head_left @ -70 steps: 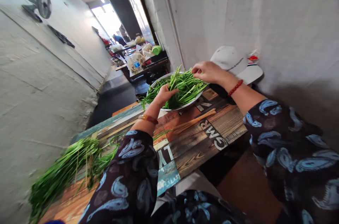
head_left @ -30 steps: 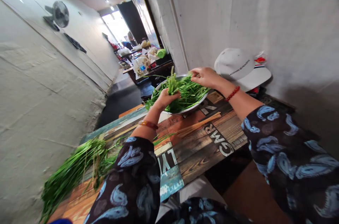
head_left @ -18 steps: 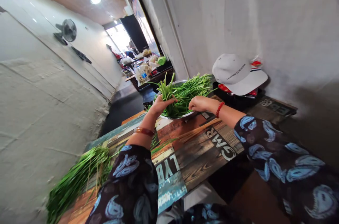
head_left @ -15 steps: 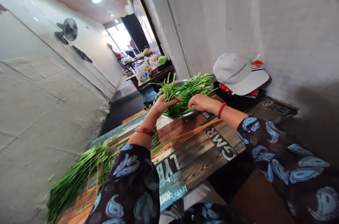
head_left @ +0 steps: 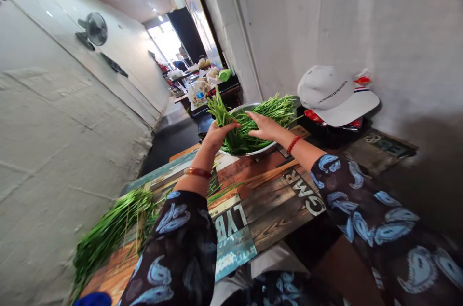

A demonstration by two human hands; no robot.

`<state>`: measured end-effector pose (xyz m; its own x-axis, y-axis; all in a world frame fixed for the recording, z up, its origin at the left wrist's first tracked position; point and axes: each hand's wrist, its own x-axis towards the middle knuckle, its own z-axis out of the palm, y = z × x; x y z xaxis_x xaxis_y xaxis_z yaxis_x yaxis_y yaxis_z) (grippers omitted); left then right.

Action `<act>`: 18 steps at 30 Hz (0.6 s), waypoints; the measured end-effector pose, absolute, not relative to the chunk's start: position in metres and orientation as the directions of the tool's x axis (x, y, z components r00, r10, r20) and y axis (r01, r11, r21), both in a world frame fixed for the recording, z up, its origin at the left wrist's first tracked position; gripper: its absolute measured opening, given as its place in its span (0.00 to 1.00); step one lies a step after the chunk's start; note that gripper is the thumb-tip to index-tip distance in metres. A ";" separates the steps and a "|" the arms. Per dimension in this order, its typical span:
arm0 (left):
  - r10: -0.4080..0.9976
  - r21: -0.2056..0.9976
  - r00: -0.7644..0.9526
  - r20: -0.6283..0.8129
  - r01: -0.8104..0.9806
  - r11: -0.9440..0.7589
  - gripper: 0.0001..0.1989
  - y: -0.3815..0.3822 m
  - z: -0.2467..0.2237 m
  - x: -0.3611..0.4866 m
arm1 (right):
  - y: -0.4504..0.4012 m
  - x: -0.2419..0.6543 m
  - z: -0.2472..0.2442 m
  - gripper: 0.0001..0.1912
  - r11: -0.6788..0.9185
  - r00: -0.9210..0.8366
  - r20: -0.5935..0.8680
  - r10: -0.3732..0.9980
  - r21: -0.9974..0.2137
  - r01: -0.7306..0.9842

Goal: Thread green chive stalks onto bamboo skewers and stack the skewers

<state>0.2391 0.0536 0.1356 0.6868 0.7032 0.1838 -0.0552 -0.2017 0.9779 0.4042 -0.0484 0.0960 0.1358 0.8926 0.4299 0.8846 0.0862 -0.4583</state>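
My left hand (head_left: pixel 216 136) is wrapped round an upright bunch of garlic chives (head_left: pixel 219 108), their pale cut ends pointing up. Just to its right, my right hand (head_left: pixel 265 128) has its fingers and thumb apart, facing the bunch, and nothing shows in it. Both hands are over a metal basin (head_left: pixel 261 152), where more chives (head_left: pixel 278 109) lie with their stems toward the right. On the left of the table, a larger pile of long chives (head_left: pixel 112 229) spreads beside my left sleeve.
The basin stands on a wood-patterned table (head_left: pixel 267 214) with loose stalks and dry straws on it. A white cap (head_left: pixel 325 93) rests on red packets at the right, near the wall. Something blue (head_left: pixel 93 299) shows at the bottom left. Cluttered tables (head_left: pixel 202 89) stand farther back.
My right hand has gone from closed fingers to spread ones and moved up and left toward the bunch. The left hand has shifted slightly left, still gripping the chives. The view has turned slightly.
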 end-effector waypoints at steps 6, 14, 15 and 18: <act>0.689 0.967 0.678 0.254 -0.170 -0.189 0.11 0.059 0.172 0.225 | -0.020 0.394 0.059 0.39 -0.040 0.076 0.115 0.990 -0.290 0.956; 0.714 0.879 0.512 0.477 -0.290 -0.379 0.06 0.092 0.247 0.206 | -0.012 0.387 0.041 0.17 -0.132 0.133 -0.010 0.991 -0.208 0.969; 0.710 0.859 0.484 0.512 -0.294 -0.419 0.05 0.096 0.257 0.204 | -0.013 0.386 0.041 0.16 -0.132 0.133 -0.009 0.991 -0.203 0.970; 0.698 0.808 0.406 0.590 -0.288 -0.514 0.04 0.105 0.286 0.198 | -0.017 0.384 0.040 0.13 -0.124 0.130 0.019 0.991 -0.204 0.971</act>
<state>0.1981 0.1045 0.2864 0.4057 0.6985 0.5895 -0.2881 -0.5144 0.8077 0.3844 -0.0171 0.0405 0.1305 0.9913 0.0189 0.9710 -0.1239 -0.2044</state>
